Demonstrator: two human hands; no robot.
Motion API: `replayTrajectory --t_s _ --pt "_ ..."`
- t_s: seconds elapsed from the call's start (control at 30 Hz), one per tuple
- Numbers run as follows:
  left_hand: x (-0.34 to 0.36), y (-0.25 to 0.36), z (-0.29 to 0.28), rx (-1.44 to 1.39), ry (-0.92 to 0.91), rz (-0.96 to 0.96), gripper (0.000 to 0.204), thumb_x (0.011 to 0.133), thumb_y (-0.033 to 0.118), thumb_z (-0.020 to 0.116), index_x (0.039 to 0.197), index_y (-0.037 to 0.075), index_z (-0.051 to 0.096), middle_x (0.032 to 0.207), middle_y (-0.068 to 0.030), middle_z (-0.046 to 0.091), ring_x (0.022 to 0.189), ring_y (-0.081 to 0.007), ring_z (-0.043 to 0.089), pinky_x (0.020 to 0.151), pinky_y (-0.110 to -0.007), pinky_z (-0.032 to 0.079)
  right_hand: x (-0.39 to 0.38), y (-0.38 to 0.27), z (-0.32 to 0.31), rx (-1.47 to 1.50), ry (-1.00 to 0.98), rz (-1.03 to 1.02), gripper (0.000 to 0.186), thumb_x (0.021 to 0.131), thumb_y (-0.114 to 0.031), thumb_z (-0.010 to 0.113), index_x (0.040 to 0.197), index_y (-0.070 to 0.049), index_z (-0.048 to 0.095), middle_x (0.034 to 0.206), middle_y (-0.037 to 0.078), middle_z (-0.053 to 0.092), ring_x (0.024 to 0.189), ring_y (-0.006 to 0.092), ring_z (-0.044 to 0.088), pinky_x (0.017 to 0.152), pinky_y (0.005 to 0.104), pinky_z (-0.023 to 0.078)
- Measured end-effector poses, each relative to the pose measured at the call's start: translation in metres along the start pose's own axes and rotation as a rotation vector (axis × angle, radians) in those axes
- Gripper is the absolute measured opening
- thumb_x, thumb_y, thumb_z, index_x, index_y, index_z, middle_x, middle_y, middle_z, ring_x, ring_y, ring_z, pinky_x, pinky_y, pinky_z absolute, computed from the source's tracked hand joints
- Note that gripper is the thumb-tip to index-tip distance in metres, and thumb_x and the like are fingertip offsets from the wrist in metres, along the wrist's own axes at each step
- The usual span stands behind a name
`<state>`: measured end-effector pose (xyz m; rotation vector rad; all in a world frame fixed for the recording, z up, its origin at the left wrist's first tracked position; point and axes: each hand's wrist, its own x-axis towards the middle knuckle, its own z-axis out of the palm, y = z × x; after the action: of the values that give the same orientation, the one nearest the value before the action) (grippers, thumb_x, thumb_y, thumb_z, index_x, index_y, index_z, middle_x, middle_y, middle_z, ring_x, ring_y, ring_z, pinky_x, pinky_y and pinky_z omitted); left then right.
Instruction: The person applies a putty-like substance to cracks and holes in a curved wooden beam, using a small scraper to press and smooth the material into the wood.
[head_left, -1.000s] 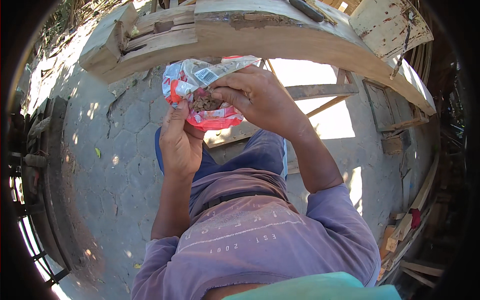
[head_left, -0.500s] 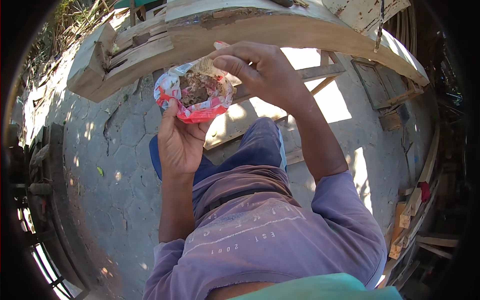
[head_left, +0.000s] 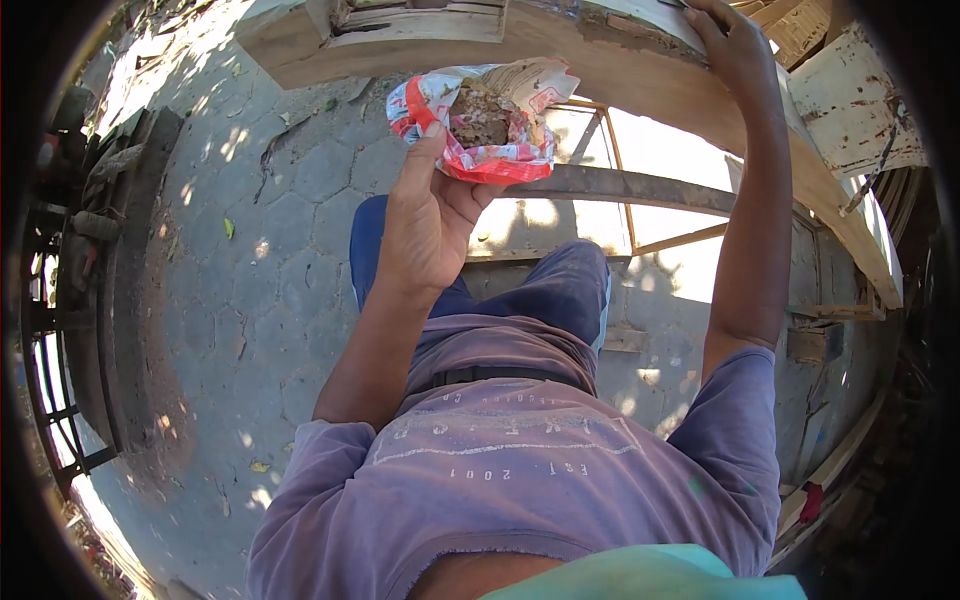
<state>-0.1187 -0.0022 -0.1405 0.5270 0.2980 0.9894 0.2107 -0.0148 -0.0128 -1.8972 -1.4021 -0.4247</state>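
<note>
My left hand (head_left: 435, 225) grips an opened red and white plastic bag (head_left: 500, 172) from below, thumb on the near rim. Brown, crumbly, paste-like stuff (head_left: 478, 122) lies inside the bag's rolled-open mouth. My right hand (head_left: 735, 45) is stretched to the far right, over the top of a thick pale wooden beam (head_left: 590, 62). Its fingers are curled at the picture's upper edge, by a dark thing only partly in view. A brown, rough patch (head_left: 640, 30) marks the beam's surface just left of that hand.
The beam crosses in front of me, with a squared notch (head_left: 420, 22) at its left end. Beneath it are a wooden trestle bar (head_left: 640, 188) and sunlit paving (head_left: 300, 230). A rust-spotted white panel (head_left: 860, 105) leans at the right. Dark timber (head_left: 125, 290) stands at the left.
My right hand has left the bag's rim and reached right and away to the beam's top. The left hand still holds the bag, now further right in view. My view has shifted.
</note>
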Motion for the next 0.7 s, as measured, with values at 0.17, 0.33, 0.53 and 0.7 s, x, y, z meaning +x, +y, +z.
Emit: replayTrajectory --t_s 0.17,0.33,0.53,0.7 --pt "0.001 -0.002 0.004 -0.028 0.013 -0.003 0.04 0.109 0.031 0.051 0.135 0.001 0.052 0.129 -0.0139 0.065 0.114 -0.025 0.069 0.097 -0.041 0.061 0.008 0.037 0.006 0.031 0.174 -0.011 0.033 0.104 -0.03 0.062 0.128 -0.011 0.074 0.105 0.008 0.076 0.092 0.0127 0.068 0.086 0.0319 0.053" --pt "0.001 -0.002 0.009 -0.002 0.014 0.005 0.041 0.111 0.033 0.047 0.136 0.001 0.052 0.129 -0.0125 0.066 0.112 -0.0221 0.07 0.097 -0.038 0.06 -0.003 0.011 -0.003 0.126 0.446 -0.03 0.033 0.102 -0.03 0.064 0.128 -0.011 0.073 0.103 0.006 0.074 0.095 0.0169 0.07 0.085 0.0338 0.053" --pt "0.008 0.01 0.009 -0.013 -0.011 0.118 0.027 0.105 0.021 0.057 0.124 0.003 0.061 0.121 -0.0091 0.07 0.111 -0.0192 0.07 0.1 -0.039 0.057 -0.053 -0.049 -0.021 0.423 0.127 0.048 0.032 0.103 -0.027 0.067 0.131 -0.012 0.072 0.096 -0.002 0.069 0.081 0.0045 0.059 0.073 0.0228 0.049" --pt "0.009 0.008 -0.002 0.003 -0.008 0.152 0.026 0.107 0.019 0.055 0.125 0.002 0.06 0.124 -0.0096 0.069 0.113 -0.0201 0.069 0.104 -0.041 0.055 -0.108 -0.083 -0.002 0.533 -0.35 0.006 0.034 0.104 -0.026 0.066 0.132 -0.008 0.07 0.095 0.001 0.071 0.075 0.0053 0.057 0.067 0.0215 0.047"
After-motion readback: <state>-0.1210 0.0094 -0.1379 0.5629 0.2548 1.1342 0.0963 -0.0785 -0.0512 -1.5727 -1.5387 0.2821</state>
